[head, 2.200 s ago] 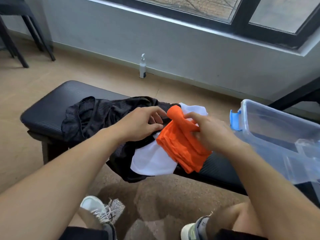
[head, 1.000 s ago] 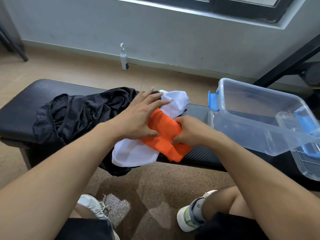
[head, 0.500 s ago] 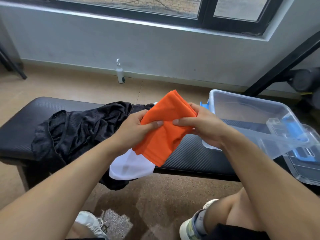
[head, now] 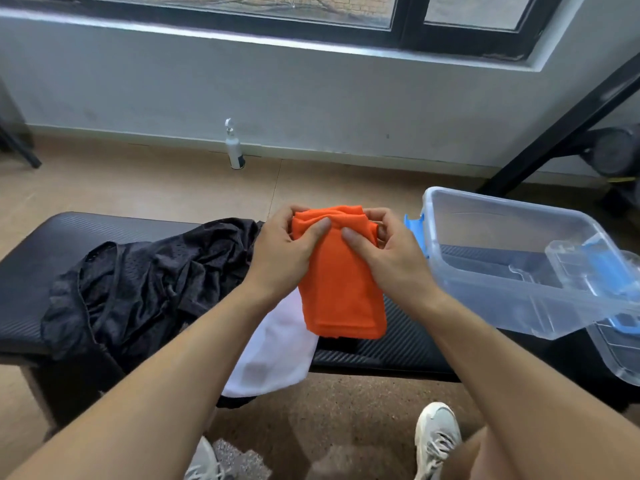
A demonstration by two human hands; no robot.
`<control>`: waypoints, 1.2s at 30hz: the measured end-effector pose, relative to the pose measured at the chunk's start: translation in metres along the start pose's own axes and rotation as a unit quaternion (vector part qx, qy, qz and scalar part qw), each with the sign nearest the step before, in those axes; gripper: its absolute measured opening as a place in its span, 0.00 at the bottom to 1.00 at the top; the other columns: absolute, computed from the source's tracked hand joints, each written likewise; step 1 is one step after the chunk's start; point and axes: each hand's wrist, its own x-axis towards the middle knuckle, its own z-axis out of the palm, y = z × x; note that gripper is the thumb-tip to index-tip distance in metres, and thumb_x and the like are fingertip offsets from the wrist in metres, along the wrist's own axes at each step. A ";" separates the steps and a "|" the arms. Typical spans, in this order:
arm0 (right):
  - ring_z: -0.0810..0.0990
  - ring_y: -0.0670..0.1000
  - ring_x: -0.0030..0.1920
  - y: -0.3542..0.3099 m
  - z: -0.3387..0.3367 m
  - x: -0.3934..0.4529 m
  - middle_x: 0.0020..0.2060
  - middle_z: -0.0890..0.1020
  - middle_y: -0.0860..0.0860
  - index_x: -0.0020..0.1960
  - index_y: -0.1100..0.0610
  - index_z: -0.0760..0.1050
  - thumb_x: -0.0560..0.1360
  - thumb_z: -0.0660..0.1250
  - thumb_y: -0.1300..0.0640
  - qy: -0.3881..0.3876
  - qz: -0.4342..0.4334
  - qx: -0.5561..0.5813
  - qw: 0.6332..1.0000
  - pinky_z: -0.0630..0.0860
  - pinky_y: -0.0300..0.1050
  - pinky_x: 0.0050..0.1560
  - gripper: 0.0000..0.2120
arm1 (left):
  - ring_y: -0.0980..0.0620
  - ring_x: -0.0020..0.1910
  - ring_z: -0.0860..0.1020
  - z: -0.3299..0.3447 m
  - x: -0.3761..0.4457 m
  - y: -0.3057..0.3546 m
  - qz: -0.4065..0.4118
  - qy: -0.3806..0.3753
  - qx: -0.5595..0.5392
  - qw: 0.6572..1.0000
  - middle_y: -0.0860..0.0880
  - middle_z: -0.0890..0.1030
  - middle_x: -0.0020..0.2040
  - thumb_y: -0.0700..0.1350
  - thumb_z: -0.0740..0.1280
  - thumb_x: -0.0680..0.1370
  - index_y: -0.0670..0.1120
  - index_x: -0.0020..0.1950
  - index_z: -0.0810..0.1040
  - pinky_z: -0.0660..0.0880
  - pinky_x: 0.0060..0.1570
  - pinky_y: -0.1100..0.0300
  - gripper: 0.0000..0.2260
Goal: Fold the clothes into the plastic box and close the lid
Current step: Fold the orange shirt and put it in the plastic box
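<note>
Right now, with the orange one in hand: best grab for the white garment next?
Probably pinch the white garment at its front edge, coming from the near side. That part hangs free over the bench edge; its upper part lies hidden under the orange cloth and the left hand.

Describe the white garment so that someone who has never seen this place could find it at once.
Find the long black padded bench under the window. On its near edge, between a crumpled black mesh garment and the clear plastic box, the white garment hangs down toward the floor, partly behind the orange cloth held in both hands. It is the only white, smooth fabric there.
</note>
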 end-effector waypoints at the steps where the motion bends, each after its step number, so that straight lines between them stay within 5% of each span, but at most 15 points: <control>1: 0.84 0.48 0.52 0.002 0.001 0.002 0.51 0.84 0.47 0.60 0.44 0.74 0.69 0.73 0.38 0.011 0.000 -0.011 1.000 0.81 0.57 0.56 0.22 | 0.54 0.47 0.83 0.006 0.006 0.001 -0.004 0.011 -0.003 1.000 0.50 0.85 0.47 0.52 0.73 0.77 0.50 0.52 0.81 0.81 0.51 0.48 0.09; 6: 0.82 0.43 0.56 0.005 -0.005 -0.002 0.58 0.82 0.42 0.70 0.43 0.70 0.70 0.67 0.31 0.016 0.040 -0.036 0.998 0.80 0.50 0.59 0.33 | 0.50 0.49 0.84 0.028 0.036 -0.002 -0.051 0.049 -0.064 0.995 0.50 0.85 0.48 0.59 0.72 0.75 0.53 0.50 0.81 0.81 0.54 0.43 0.11; 10: 0.79 0.33 0.54 -0.014 -0.016 -0.023 0.54 0.79 0.33 0.66 0.38 0.69 0.77 0.67 0.41 0.050 0.030 -0.052 0.997 0.75 0.29 0.52 0.18 | 0.45 0.51 0.84 0.042 0.046 0.000 -0.090 0.024 -0.124 0.988 0.46 0.86 0.50 0.57 0.72 0.74 0.51 0.51 0.82 0.80 0.56 0.39 0.12; 15: 0.79 0.38 0.57 -0.029 -0.029 -0.049 0.58 0.80 0.37 0.71 0.43 0.70 0.78 0.68 0.44 0.088 -0.011 -0.075 0.993 0.78 0.41 0.58 0.22 | 0.43 0.54 0.84 0.060 0.028 0.011 -0.048 -0.006 -0.153 0.987 0.45 0.86 0.51 0.52 0.72 0.78 0.52 0.52 0.81 0.80 0.58 0.41 0.07; 20: 0.80 0.35 0.51 -0.032 -0.054 -0.055 0.49 0.81 0.35 0.67 0.48 0.74 0.78 0.70 0.48 0.151 -0.058 -0.099 0.982 0.74 0.27 0.49 0.18 | 0.52 0.50 0.84 0.072 0.008 0.030 -0.005 -0.042 -0.162 0.986 0.48 0.86 0.51 0.50 0.71 0.79 0.50 0.57 0.81 0.82 0.54 0.49 0.08; 23: 0.81 0.38 0.51 -0.034 -0.087 -0.042 0.50 0.83 0.39 0.65 0.50 0.77 0.79 0.69 0.49 0.221 -0.065 -0.104 0.968 0.75 0.33 0.53 0.15 | 0.51 0.57 0.83 0.079 0.003 0.032 -0.002 -0.097 -0.133 0.986 0.50 0.83 0.59 0.54 0.68 0.81 0.50 0.66 0.77 0.81 0.58 0.47 0.16; 27: 0.81 0.46 0.54 -0.031 -0.145 -0.010 0.54 0.83 0.47 0.65 0.54 0.76 0.79 0.69 0.51 0.293 -0.031 -0.128 0.947 0.76 0.43 0.58 0.16 | 0.58 0.68 0.73 0.090 -0.002 0.034 0.057 -0.155 0.042 0.985 0.52 0.73 0.74 0.52 0.67 0.81 0.50 0.77 0.67 0.69 0.67 0.63 0.24; 33: 0.83 0.58 0.56 0.011 -0.172 0.029 0.53 0.84 0.55 0.57 0.53 0.79 0.78 0.69 0.59 0.161 0.165 -0.163 0.959 0.78 0.58 0.61 0.08 | 0.64 0.75 0.61 0.101 -0.011 0.025 0.147 -0.203 0.191 0.949 0.56 0.64 0.79 0.54 0.68 0.80 0.52 0.81 0.60 0.53 0.70 0.70 0.32; 36: 0.83 0.59 0.55 0.025 -0.170 0.039 0.52 0.84 0.58 0.49 0.54 0.78 0.80 0.66 0.61 0.129 0.192 -0.127 0.965 0.79 0.60 0.60 0.04 | 0.63 0.77 0.59 0.108 -0.012 0.018 0.167 -0.221 0.199 0.940 0.55 0.63 0.80 0.57 0.69 0.78 0.52 0.81 0.60 0.55 0.78 0.60 0.34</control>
